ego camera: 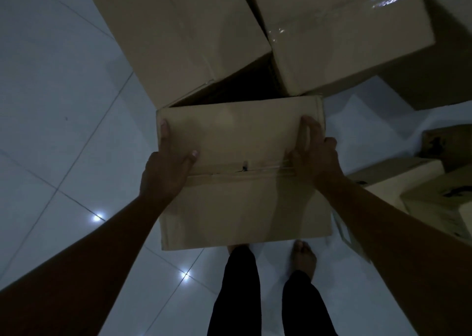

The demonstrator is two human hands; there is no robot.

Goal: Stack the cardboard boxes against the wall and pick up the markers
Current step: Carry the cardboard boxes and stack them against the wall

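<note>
A taped brown cardboard box (pixel 242 203) is held in front of me, above the tiled floor and my bare feet. My left hand (pixel 168 167) clamps its left side with fingers spread over the top. My right hand (pixel 314 154) grips its right edge near the tape seam. Just beyond it stand two large cardboard boxes, one at the left (pixel 173 37) and one at the right (pixel 342 29) with shiny tape, a dark gap between them. No markers are visible.
Several smaller cardboard boxes (pixel 434 187) sit on the floor at the right, close to my right forearm. Another box (pixel 439 90) lies behind the large right one. White floor tiles (pixel 58 105) stretch out on the left. The room is dim.
</note>
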